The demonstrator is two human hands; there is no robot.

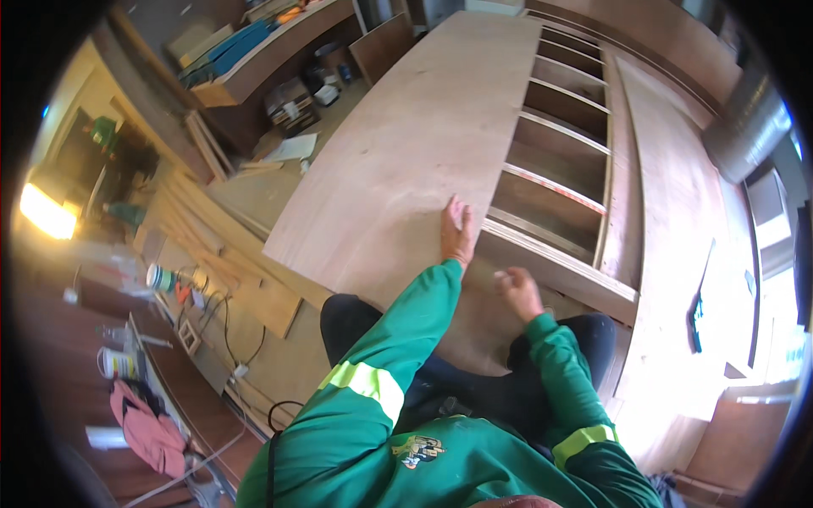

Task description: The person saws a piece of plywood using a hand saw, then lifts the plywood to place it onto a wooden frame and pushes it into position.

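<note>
A large light-brown plywood sheet [398, 135] lies beside and partly over a long wooden frame [542, 245] with several cross slats and open compartments. My left hand [458, 233] rests on the sheet near its right edge, its fingers stretched out. Just to the right, near the frame's close end, my right hand [519, 294] is closed, thumb and fingers drawn together. Whatever it may hold is too small to make out. Both forearms wear green sleeves with bright reflective bands.
Another long plywood panel [677, 212] runs along the right, with a silver wrapped roll [749, 123] beyond it. Wood strips [199, 237], a cable [227, 326] and a white tub [118, 363] lie at left. A shelf [271, 51] stands behind, and another person [103, 134] appears far left.
</note>
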